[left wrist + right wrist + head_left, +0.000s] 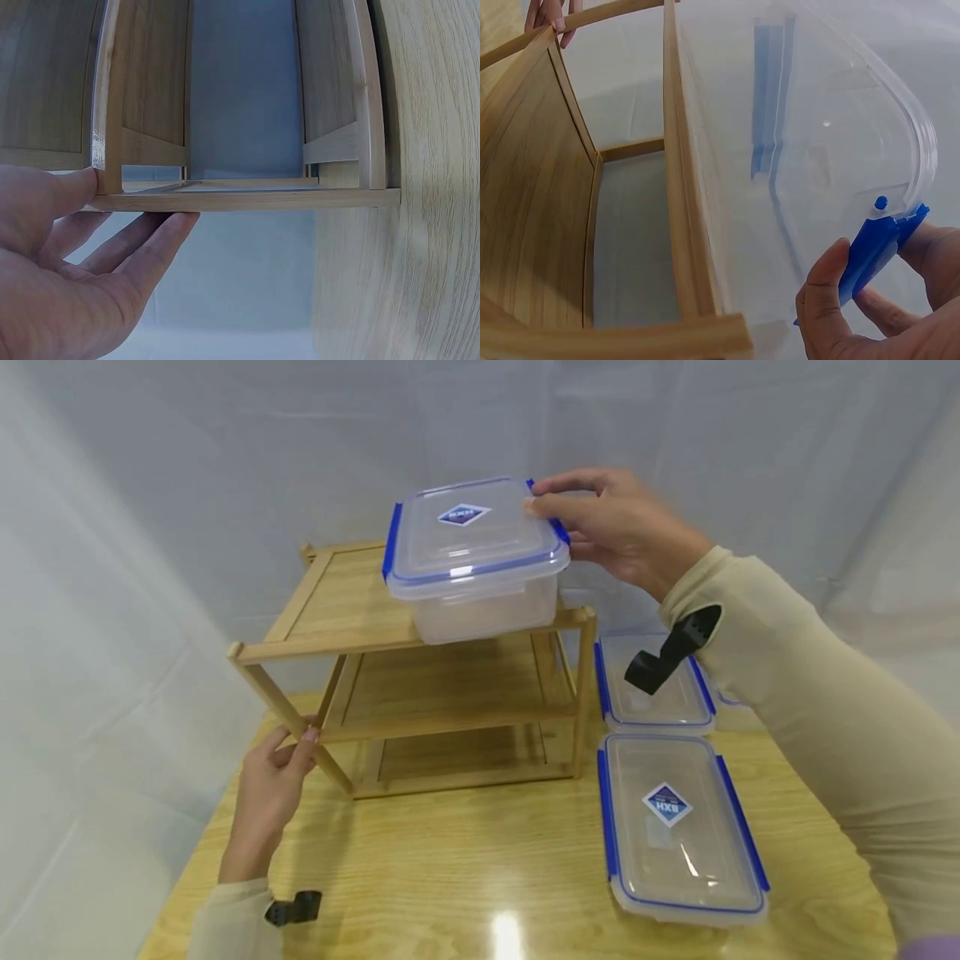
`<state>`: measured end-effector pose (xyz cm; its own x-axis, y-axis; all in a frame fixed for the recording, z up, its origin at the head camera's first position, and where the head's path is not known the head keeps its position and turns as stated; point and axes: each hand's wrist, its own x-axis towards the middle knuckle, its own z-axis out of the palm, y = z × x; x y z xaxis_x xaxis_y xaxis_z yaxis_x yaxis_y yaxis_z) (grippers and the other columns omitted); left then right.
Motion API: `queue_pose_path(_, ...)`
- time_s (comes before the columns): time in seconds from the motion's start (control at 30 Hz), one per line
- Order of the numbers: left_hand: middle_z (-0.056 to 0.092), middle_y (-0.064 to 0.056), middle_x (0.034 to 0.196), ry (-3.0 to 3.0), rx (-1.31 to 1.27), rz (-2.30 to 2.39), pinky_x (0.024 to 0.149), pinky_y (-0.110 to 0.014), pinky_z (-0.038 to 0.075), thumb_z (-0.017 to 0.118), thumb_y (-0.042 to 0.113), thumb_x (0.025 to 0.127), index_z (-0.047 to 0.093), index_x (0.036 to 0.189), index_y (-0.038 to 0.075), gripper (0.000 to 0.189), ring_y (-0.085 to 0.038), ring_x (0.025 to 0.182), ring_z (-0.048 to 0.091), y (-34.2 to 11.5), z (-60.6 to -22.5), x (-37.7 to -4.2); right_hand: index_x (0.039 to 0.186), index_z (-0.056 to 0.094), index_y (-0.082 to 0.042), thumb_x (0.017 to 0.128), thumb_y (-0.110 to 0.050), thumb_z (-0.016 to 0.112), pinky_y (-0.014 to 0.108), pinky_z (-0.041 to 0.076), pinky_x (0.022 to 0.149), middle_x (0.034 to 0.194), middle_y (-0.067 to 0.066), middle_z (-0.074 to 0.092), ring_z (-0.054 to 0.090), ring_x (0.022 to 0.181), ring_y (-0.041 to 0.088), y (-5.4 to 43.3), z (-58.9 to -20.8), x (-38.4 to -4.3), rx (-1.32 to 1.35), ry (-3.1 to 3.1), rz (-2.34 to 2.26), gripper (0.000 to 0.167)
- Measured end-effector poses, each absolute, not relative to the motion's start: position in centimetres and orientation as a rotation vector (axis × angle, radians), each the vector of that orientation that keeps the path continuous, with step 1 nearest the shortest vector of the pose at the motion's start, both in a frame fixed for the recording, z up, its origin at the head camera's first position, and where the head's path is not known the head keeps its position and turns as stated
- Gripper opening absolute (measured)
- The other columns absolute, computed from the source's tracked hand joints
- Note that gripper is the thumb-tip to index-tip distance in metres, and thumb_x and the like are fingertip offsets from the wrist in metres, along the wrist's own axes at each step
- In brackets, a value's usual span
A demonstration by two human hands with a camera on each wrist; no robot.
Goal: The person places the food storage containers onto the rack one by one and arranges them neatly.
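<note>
A three-tier wooden shelf rack (341, 602) stands on the table. My left hand (272, 789) grips its front left leg at the middle shelf; in the left wrist view the thumb (75, 187) lies on the shelf side of that leg, the other fingers behind it. On the rack's top tier, toward the right, is a clear lidded food container (480, 560) with blue side clips, its front overhanging the shelf edge. My right hand (618, 531) holds the container's right side, thumb on the lid and fingers around the blue clip (874, 251).
Right of the rack lie two more clear containers with blue clips, one nearer (675, 860) and one behind it (637, 668). Part of another container (738, 717) shows beside my right sleeve. A pale sheet (315, 443) hangs behind the wooden table (420, 860).
</note>
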<state>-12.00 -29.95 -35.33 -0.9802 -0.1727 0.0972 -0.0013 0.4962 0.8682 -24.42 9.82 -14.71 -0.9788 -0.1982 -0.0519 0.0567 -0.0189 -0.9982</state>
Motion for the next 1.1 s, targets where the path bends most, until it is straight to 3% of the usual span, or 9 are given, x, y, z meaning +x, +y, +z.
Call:
queue_pose_path(0.5, 0.054, -0.028, 0.141, -2.556, 0.144, -1.480, 0.105, -0.054, 0.047, 0.048, 0.042, 0.107, 0.049, 0.150, 0.009, 0.053, -0.045, 0.125, 0.057, -29.9, -35.4, -12.3, 0.128, 0.057, -0.005, 0.093, -0.011, 0.076, 0.033, 0.060, 0.090, 0.122, 0.016, 0.063, 0.068, 0.101, 0.026, 5.9, -15.1, -24.2, -0.157, 1.947, -2.219, 0.041)
queue_pose_path(1.1, 0.052, -0.031, 0.141, -2.558, 0.137, -1.507, 0.107, -0.068, 0.040, 0.047, 0.041, 0.108, 0.047, 0.151, 0.010, 0.053, -0.050, 0.124, 0.056, -30.0, -35.2, -12.1, 0.120, 0.064, 0.007, 0.097, -0.007, 0.068, 0.029, 0.061, 0.084, 0.115, 0.016, 0.068, 0.069, 0.097, 0.024, 1.9, -15.5, -24.7, -0.110, 1.775, -2.315, 0.027)
